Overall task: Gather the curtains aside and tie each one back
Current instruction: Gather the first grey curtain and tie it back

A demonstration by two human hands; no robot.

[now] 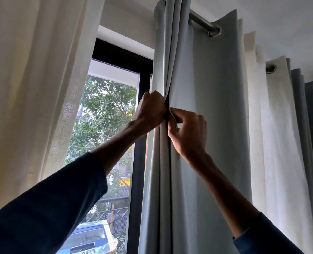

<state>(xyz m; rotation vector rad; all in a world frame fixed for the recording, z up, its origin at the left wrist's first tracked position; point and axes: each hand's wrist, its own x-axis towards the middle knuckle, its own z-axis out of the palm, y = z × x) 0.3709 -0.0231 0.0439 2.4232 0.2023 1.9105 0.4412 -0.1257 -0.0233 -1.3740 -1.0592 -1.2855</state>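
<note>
Gathering step: my left hand point(151, 109) and right hand point(187, 131) both grip folds of the grey curtain point(203, 107) at frame centre; next, probably bunching rightward, no tie-back visible.

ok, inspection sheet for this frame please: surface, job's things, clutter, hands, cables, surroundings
surface: nothing seen
job's things: grey curtain bunched into folds, hanging from the rod; white curtain hangs at left; no tie seen
clutter: nothing seen
hands: left hand grips the grey folds; right hand pinches a fold edge right beside it
cables: nothing seen
surroundings: dark window frame; trees and a vehicle outside
</note>
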